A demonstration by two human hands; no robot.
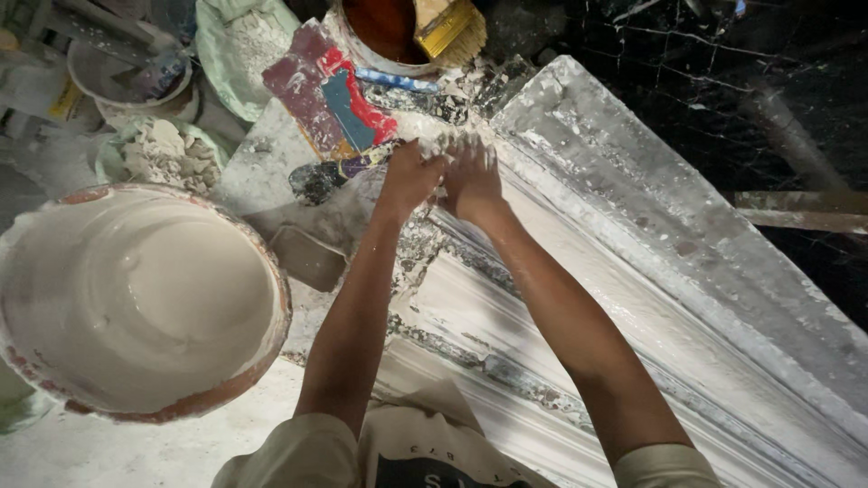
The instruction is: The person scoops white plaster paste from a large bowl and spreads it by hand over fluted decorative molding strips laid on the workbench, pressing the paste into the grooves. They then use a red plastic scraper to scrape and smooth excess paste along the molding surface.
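Both my arms reach forward over a long white plaster moulding form [633,271] that runs diagonally from the far middle to the near right. My left hand [409,176] and my right hand [470,176] are side by side at the form's far end, fingers pressed into a lump of wet white plaster [443,145]. Both hands are smeared with plaster. Whether either hand grips anything besides the plaster is hidden by the fingers.
A large round bucket [271,271] of smooth white plaster mix stands at the near left. A paint-stained board [330,95] and a bucket with a brush [448,27] lie beyond the hands. Bags and bowls of plaster lumps [167,154] sit at the far left. Dark floor at right.
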